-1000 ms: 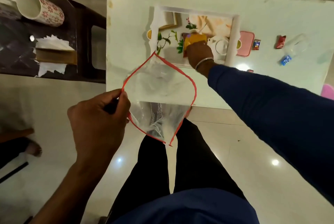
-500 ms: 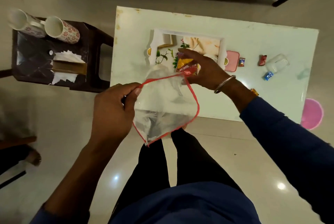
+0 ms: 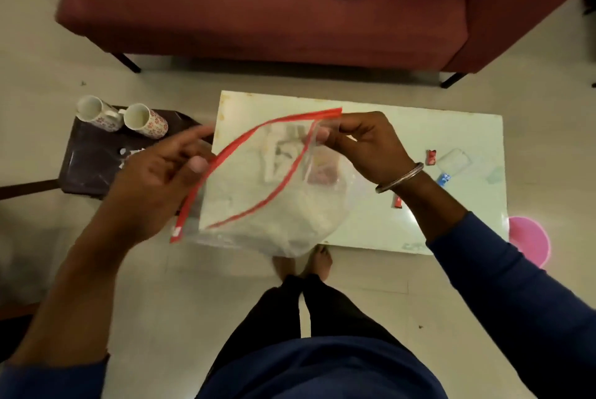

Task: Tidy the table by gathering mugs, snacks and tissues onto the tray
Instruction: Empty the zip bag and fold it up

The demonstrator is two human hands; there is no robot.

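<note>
Both hands now work the clear red-rimmed bag (image 3: 258, 192): the right hand (image 3: 364, 144) pinches its rim, the blurred left hand (image 3: 161, 179) looks to grip the opposite edge. The snack packet has left the right hand for the bag, above the table (image 3: 403, 221); two mugs (image 3: 122, 116) wait on the side stool (image 3: 96, 157).

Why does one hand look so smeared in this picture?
Head view: the left hand is motion-blurred beside the clear bag; the right hand, pinching the bag's red edge, looks sharper; the room is dim and the wide lens bends the table.
</note>
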